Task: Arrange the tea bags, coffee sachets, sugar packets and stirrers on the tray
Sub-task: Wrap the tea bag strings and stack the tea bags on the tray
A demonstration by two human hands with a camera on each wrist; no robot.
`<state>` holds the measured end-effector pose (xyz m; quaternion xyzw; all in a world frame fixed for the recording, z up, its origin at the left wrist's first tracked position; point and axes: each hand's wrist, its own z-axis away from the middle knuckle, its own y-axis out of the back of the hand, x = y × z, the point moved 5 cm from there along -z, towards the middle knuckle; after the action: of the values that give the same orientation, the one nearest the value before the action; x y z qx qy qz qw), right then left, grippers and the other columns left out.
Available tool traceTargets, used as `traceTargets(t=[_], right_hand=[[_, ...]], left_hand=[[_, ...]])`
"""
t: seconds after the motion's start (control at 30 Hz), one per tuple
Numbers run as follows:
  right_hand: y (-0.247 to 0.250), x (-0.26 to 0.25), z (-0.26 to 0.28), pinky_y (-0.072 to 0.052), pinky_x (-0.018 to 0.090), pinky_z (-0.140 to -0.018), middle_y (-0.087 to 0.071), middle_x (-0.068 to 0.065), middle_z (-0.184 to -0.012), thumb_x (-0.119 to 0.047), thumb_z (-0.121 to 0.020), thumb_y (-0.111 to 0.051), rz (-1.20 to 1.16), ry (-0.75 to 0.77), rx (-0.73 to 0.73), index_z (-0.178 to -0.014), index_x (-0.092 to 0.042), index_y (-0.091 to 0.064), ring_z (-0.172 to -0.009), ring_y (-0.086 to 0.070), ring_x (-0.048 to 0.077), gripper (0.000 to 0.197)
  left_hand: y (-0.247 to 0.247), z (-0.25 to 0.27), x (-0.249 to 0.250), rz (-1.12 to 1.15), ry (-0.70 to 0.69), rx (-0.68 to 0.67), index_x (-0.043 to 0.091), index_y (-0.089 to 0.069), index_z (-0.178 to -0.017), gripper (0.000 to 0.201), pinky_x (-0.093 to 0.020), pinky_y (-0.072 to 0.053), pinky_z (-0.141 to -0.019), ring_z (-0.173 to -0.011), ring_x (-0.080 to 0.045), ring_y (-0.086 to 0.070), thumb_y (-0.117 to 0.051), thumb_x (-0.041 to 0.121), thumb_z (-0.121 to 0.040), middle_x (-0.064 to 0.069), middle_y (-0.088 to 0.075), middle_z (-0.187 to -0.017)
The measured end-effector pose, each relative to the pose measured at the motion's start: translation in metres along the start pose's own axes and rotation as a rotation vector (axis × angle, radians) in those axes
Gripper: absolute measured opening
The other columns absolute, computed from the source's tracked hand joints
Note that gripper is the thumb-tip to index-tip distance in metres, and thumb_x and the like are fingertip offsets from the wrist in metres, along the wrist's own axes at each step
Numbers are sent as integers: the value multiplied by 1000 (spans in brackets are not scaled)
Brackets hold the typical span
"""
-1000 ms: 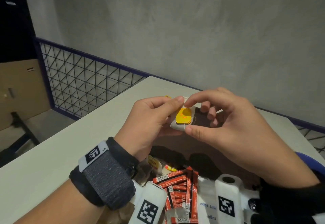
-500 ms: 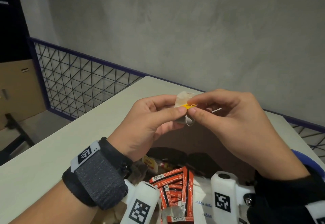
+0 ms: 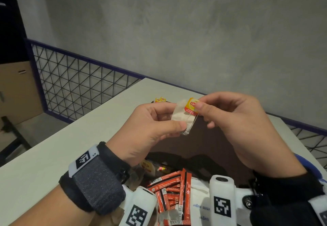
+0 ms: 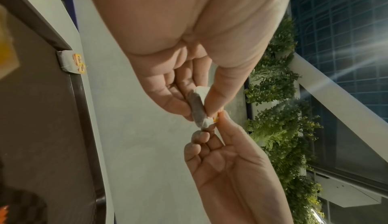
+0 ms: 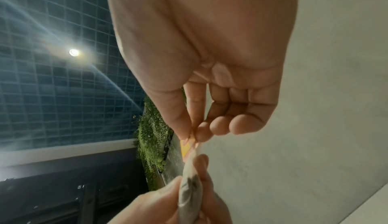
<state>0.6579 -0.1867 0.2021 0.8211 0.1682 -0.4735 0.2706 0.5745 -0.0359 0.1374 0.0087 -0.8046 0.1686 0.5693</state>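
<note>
**Tea bag held over the tray**

The left hand (image 3: 150,130) is pinching a tea bag (image 3: 182,117) above the tray (image 4: 42,128). The right hand (image 3: 237,124) is pinching its tag (image 3: 192,108). Two tea bags (image 3: 160,99) are lying at the tray's 12 o'clock edge; sachets (image 3: 169,190) are lying at 6 o'clock.

Tea bag (image 3: 180,117): off-white paper, grey-brown where the contents show through. Tag (image 3: 192,106): yellow with a red band and white lettering. Coffee sachets (image 3: 169,188): red-orange with black ends and white barcode panels. Sugar packet (image 3: 200,208): white, blue lettering. Tray (image 4: 42,128): dark brown. Table (image 3: 53,155): pale cream. Wrist bands (image 3: 92,178): black and grey, with black-and-white square markers.
</note>
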Motion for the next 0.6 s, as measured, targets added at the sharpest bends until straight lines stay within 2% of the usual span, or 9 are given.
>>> traceTargets(t=[0.2,0.33,0.47,0.53,0.6], right_hand=[[2,3,0,-47,34,-64,-78,6,-83,-18,-82,-78,-48,-35,-14,-86,-13,-80,-66,-61,8,7],[2,4,-1,-47,34,-63,-76,11,-83,-17,-81,-79,-49,-35,-23,-90,-12,-80,-67,-59,12,10],[0,5,-2,-47,32,-62,-75,14,-83,-18,-81,-79,-54,-22,-20,-91,-13,-79,-68,-59,14,10],[-1,5,-1,-48,32,-63,-75,13,-85,-16,-83,-79,-49,-13,-32,-93,-14,-79,-72,-62,15,10],[-3,4,-1,-49,31,-63,-76,12,-87,-13,-84,-77,-42,-1,-53,-92,-14,-79,-74,-63,15,8]], left_hand=[[-1,0,0,-4,-4,-7,9,-75,-117,46,-24,-56,-74,-92,-14,-73,-79,13,-71,-8,-78,-107],[1,0,1,46,6,24,5,-75,-117,37,-26,-56,-69,-89,-16,-72,-72,12,-81,-12,-77,-108],[1,1,1,44,47,60,10,-80,-102,18,-30,-57,-69,-85,-15,-71,-63,14,-95,-9,-77,-99],[1,1,-1,40,70,83,13,-80,-97,19,-31,-56,-68,-83,-14,-71,-62,19,-96,-6,-76,-95],[0,2,-3,46,95,76,11,-78,-103,24,-31,-56,-67,-82,-14,-71,-59,24,-97,-7,-76,-96]])
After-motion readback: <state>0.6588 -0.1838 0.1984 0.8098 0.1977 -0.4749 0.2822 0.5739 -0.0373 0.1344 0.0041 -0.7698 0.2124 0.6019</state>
